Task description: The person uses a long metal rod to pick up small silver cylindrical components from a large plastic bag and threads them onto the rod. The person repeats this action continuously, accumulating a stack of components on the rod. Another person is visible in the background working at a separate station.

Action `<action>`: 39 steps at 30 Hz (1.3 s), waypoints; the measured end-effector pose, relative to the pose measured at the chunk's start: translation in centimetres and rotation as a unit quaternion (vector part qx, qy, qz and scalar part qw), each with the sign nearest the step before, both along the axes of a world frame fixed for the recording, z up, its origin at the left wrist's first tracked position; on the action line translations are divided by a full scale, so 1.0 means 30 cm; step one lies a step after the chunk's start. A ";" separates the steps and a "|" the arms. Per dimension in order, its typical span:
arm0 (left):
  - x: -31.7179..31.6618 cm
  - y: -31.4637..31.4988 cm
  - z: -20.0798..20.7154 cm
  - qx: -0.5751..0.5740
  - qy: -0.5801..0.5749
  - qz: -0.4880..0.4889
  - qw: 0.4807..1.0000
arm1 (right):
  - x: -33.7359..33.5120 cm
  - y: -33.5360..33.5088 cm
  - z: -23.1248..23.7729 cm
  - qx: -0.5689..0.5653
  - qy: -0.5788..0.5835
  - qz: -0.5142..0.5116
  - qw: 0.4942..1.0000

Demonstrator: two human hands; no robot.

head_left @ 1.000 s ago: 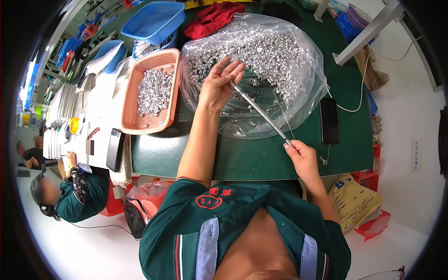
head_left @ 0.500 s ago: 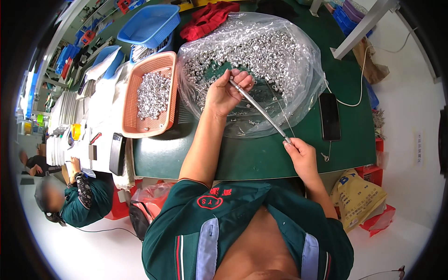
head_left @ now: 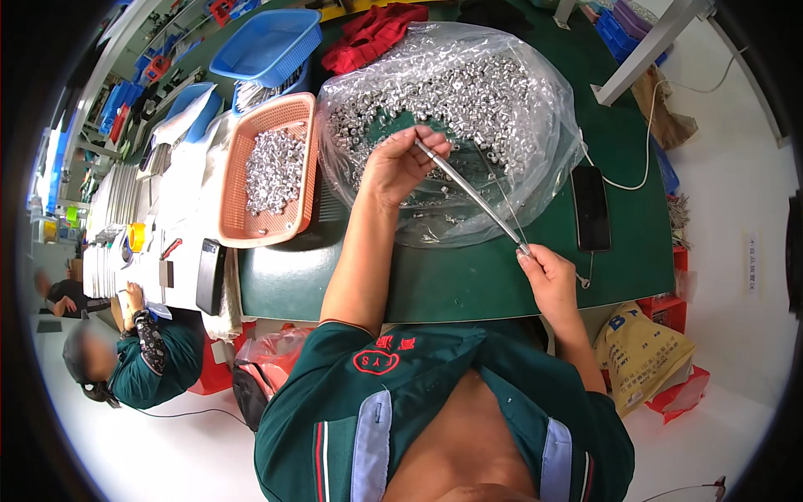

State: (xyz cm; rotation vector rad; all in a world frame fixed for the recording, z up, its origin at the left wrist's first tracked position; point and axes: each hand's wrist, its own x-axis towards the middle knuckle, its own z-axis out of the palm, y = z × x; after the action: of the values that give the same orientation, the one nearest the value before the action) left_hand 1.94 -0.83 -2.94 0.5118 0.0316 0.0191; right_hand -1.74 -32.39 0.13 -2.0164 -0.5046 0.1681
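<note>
A long, thin silver rod (head_left: 474, 193) slants between my hands, with joint-like lines near its upper end. My left hand (head_left: 403, 166) is palm up, its fingers curled round that upper end. At the lower end, my right hand (head_left: 549, 274) pinches the rod between thumb and fingers. A thin wire (head_left: 505, 197) runs close beside the rod down to my right hand; I cannot tell whether they are joined. Below the rod, a clear plastic bag (head_left: 548, 188) lies spread on the green table (head_left: 335, 289), heaped with small shiny metal pieces (head_left: 493, 92).
Left of the bag stands an orange basket (head_left: 227, 197) of similar pieces, with blue baskets (head_left: 269, 42) behind it. A red cloth (head_left: 368, 38) lies at the back. On the right are a phone (head_left: 590, 209) and a white cable (head_left: 642, 176). A co-worker (head_left: 155, 360) sits at far left.
My right hand has shifted slightly to the right with the rod's lower end. My left hand has moved a little, and its end of the rod has shifted slightly right.
</note>
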 end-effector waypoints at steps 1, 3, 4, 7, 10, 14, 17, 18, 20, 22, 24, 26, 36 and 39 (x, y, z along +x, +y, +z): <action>-0.006 0.006 0.006 0.013 0.007 -0.025 1.000 | 0.004 -0.003 0.006 -0.012 -0.030 -0.002 0.999; -0.010 -0.001 0.021 0.075 0.040 -0.039 0.996 | 0.010 -0.003 0.006 -0.014 -0.047 -0.007 0.999; -0.007 -0.023 0.028 0.072 0.025 -0.042 0.996 | 0.012 -0.001 0.000 -0.003 -0.034 -0.010 0.999; 0.006 -0.089 0.018 0.096 -0.029 -0.044 0.994 | 0.013 0.009 -0.014 0.026 0.035 -0.011 0.999; -0.010 -0.036 0.043 0.362 -0.024 0.010 0.932 | 0.009 0.010 -0.020 0.059 0.076 -0.014 0.995; -0.028 0.005 0.036 0.570 0.064 0.142 0.807 | 0.008 -0.010 -0.020 0.087 0.112 -0.021 0.990; -0.031 -0.024 0.076 0.768 0.057 0.041 0.637 | 0.015 -0.035 -0.029 0.085 0.121 -0.032 0.989; -0.031 -0.036 0.075 0.784 0.048 0.047 0.618 | 0.015 -0.037 -0.028 0.087 0.121 -0.032 0.988; -0.025 -0.069 0.064 0.814 0.028 0.060 0.578 | 0.013 -0.042 -0.026 0.091 0.122 -0.033 0.988; -0.018 -0.094 0.041 0.839 0.010 0.105 0.534 | 0.011 -0.044 -0.026 0.088 0.124 -0.035 0.988; -0.011 -0.107 0.015 0.875 -0.015 0.111 0.470 | 0.009 -0.044 -0.028 0.090 0.125 -0.037 0.987; -0.007 -0.115 0.004 0.864 -0.012 0.111 0.490 | 0.008 -0.043 -0.032 0.096 0.127 -0.040 0.987; 0.005 -0.029 0.030 0.295 0.062 0.069 0.951 | 0.010 -0.050 -0.025 0.064 0.138 -0.036 0.988; -0.002 0.017 -0.012 0.007 -0.002 0.037 0.999 | -0.004 -0.054 -0.022 0.061 0.135 -0.017 0.989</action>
State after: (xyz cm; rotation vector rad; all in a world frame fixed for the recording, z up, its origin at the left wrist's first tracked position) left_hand 1.86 -0.32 -3.31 0.5246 0.0470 0.0925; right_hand -1.86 -34.01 -0.53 -1.8456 -0.3013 0.3757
